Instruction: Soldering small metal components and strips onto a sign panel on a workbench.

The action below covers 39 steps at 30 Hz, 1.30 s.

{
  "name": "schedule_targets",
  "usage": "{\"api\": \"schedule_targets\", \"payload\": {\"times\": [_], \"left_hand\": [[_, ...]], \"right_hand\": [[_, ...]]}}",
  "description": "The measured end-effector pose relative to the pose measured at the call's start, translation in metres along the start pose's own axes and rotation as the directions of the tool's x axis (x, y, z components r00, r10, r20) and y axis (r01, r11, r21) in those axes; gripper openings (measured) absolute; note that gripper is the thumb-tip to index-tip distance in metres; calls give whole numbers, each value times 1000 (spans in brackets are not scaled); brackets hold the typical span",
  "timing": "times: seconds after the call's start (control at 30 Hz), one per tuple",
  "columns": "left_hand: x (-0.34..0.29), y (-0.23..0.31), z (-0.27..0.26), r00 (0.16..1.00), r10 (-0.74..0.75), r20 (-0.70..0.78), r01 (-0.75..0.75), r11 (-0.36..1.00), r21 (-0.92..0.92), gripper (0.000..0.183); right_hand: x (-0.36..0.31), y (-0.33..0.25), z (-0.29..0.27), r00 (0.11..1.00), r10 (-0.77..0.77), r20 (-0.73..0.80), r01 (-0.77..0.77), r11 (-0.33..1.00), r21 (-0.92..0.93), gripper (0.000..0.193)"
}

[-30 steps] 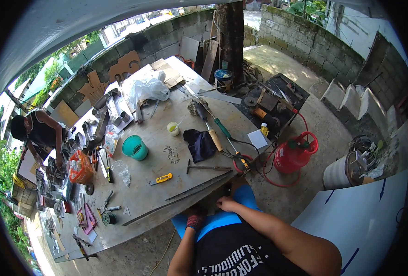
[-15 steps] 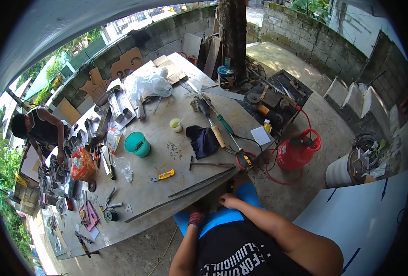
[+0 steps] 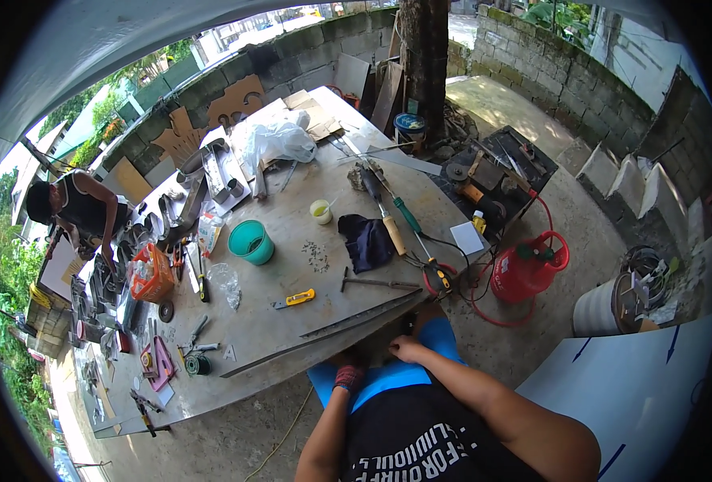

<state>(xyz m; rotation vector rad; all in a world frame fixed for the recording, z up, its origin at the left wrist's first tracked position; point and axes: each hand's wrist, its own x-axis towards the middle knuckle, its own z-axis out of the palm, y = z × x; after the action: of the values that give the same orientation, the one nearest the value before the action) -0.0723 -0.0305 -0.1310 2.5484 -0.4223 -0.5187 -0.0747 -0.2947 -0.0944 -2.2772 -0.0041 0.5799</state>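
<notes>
My left hand [image 3: 351, 374] is low over my lap, close to the table's near edge. A red patterned covering shows at it, and its fingers are lost in shadow. My right hand [image 3: 407, 349] rests by my blue shorts [image 3: 436, 341], its fingers curled in; whether anything is inside them is hidden. Both hands are below the grey metal table [image 3: 284, 337]. On the tabletop nearest them lie long dark metal strips [image 3: 356, 316], a T-shaped metal rod [image 3: 380, 283] and a yellow utility knife [image 3: 298, 298].
On the table are a green bucket [image 3: 251, 243], dark cloth [image 3: 366, 243], a small cup [image 3: 321, 211], an orange basket [image 3: 152, 273] and several tools. A red gas tank [image 3: 525, 269] stands at right. Another person [image 3: 87, 205] works at the far left.
The whole view has shifted slightly, so the table and its things appear a little further right. My hands stay nearly in place over my lap.
</notes>
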Motion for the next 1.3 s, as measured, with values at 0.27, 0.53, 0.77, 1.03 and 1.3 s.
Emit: {"api": "schedule_targets", "payload": {"times": [0.27,0.53,0.77,1.03,1.3], "left_hand": [[-2,-2,-6,970,-64,234,32,990,137,36],[1,-7,3,993,-5,119,14,997,-74,50],[0,20,-16,987,-69,148,84,992,-97,53],[0,-5,7,994,97,40,-98,995,19,47],[-5,17,-19,945,45,323,-119,969,214,44]], "right_hand": [[3,7,6,1000,-18,-25,18,1000,14,32],[2,4,5,999,30,-11,-30,999,-13,34],[-2,6,1,999,37,-5,-37,999,10,37],[1,3,1,999,53,5,-53,999,2,33],[3,15,9,999,38,-1,-38,999,20,35]]}}
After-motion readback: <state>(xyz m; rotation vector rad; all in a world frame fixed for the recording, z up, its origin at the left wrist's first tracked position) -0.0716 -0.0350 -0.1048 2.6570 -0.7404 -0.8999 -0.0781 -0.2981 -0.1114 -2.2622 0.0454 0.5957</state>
